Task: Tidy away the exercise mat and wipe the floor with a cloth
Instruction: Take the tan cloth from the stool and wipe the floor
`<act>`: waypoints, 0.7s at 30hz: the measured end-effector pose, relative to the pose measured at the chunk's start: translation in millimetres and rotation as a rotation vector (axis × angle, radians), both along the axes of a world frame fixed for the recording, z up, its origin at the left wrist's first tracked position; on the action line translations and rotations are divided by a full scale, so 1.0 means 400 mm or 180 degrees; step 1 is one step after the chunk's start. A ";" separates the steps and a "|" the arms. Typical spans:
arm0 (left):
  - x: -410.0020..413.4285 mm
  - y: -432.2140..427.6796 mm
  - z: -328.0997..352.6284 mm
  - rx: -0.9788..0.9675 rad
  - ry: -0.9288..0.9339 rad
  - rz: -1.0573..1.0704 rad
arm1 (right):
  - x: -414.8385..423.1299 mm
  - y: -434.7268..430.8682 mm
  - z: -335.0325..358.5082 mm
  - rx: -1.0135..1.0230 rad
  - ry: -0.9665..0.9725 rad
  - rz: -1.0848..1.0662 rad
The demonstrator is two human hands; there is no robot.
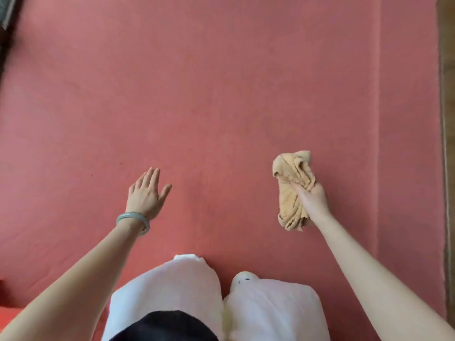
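My loose white cloth trousers (167,286) fill the bottom middle. Over their near edge lies the black fabric hem of my top (165,326). Touching the right leg's far end is a rounded pale yellow slipper toe (243,279). Ahead and left of the trousers is my smooth pale green bangle (133,221).

Cloth (294,187) right of left hand (147,193), above floor (221,82).

Open red floor (221,94) before us; our knees (172,291) below, wooden strip (446,143) at right, dark object (7,33) upper left.
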State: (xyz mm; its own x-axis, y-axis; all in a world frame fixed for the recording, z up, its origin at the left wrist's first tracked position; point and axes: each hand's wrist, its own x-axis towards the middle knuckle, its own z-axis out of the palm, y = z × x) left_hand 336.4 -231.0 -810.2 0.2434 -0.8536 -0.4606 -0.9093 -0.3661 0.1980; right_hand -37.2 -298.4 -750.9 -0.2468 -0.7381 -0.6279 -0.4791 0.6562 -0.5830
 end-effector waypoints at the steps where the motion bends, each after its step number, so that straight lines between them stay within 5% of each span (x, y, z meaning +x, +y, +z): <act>1: 0.006 -0.019 -0.053 -0.0010 0.0014 -0.0102 | 0.009 -0.020 -0.051 -0.0012 -0.0014 0.0122; 7: 0.053 -0.135 -0.263 -0.0415 -0.0060 -0.0596 | 0.014 -0.172 -0.269 -0.0333 0.1303 0.0685; 14: 0.082 -0.160 -0.414 -0.0551 -0.0031 0.0025 | 0.066 -0.203 -0.415 -0.0639 0.1978 0.1136; 18: 0.084 -0.158 -0.428 -0.0664 0.0026 0.0035 | 0.146 -0.166 -0.425 -0.0957 0.2032 0.1379; 21: 0.093 -0.155 -0.427 -0.0752 0.0224 0.0085 | 0.297 -0.061 -0.425 -0.1422 0.1557 0.2316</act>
State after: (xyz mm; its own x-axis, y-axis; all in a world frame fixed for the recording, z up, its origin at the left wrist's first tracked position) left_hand 373.6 -293.0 -980.8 0.2418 -0.9333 -0.2657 -0.8808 -0.3259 0.3434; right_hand 81.5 -322.8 -921.1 0.2036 -0.9576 -0.2037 -0.9334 -0.1271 -0.3355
